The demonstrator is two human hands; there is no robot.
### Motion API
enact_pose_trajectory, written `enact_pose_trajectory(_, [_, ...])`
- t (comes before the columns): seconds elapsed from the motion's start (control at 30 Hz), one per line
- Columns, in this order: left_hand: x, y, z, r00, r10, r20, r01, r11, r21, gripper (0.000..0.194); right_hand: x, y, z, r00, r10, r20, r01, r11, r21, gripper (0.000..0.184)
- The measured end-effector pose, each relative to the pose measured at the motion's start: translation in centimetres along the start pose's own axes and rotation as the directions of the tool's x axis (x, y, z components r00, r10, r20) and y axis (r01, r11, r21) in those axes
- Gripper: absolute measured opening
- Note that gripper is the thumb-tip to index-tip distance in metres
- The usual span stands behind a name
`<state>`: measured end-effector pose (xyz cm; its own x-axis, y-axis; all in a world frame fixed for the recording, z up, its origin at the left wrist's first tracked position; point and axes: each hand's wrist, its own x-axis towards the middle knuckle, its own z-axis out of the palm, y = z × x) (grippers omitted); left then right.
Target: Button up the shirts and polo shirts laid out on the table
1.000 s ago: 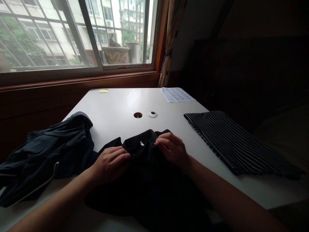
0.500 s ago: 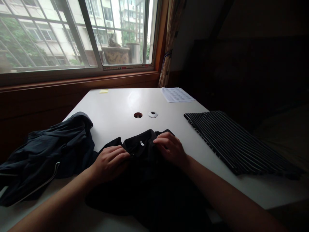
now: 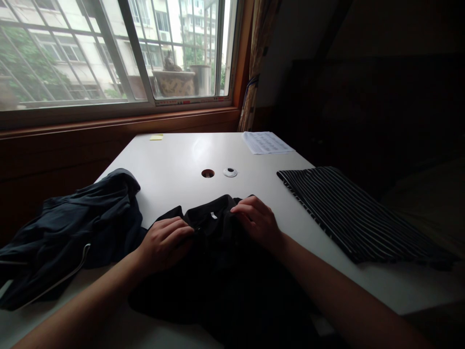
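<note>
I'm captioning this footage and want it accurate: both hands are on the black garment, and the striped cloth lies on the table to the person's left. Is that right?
Not quite: the head view shows the striped cloth on the table to the person's right. The left hand and right hand are indeed on the black garment.

The left forearm (image 3: 90, 293) and right forearm (image 3: 334, 286) slanted inward, bare. The left hand (image 3: 165, 245) lay knuckles up, fingers curled; the right hand (image 3: 259, 220) reached slightly farther forward, fingers bent, thumb beneath them.
</note>
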<state>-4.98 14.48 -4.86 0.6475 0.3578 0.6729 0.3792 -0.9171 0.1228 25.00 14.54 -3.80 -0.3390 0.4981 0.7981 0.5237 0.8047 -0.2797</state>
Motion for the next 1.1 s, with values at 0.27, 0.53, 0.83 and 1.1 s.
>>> enact_pose_trajectory(0.27, [0.06,0.04,-0.03,1.0,-0.004,-0.002,0.004,1.0,-0.025,0.022,0.0,0.02,0.0,1.0,0.016,0.01,-0.015,1.0,-0.004,0.017])
enact_pose_trajectory(0.53, [0.12,0.09,0.05,0.999,-0.01,-0.054,0.007,0.999,-0.05,0.034,0.18,0.03,0.02,0.999,0.024,0.023,-0.024,1.0,0.004,0.015])
enact_pose_trajectory(0.83, [0.15,0.08,0.0,1.0,-0.002,0.022,0.001,1.0,0.028,0.041,0.13,0.12,0.04,0.999,0.034,0.026,-0.034,0.999,-0.002,0.013])
enact_pose_trajectory(1.1, [0.05,0.04,0.11,1.0,-0.001,0.002,0.001,1.0,0.009,0.04,0.24,0.06,0.04,0.999,0.037,0.015,-0.036,0.999,-0.02,0.012])
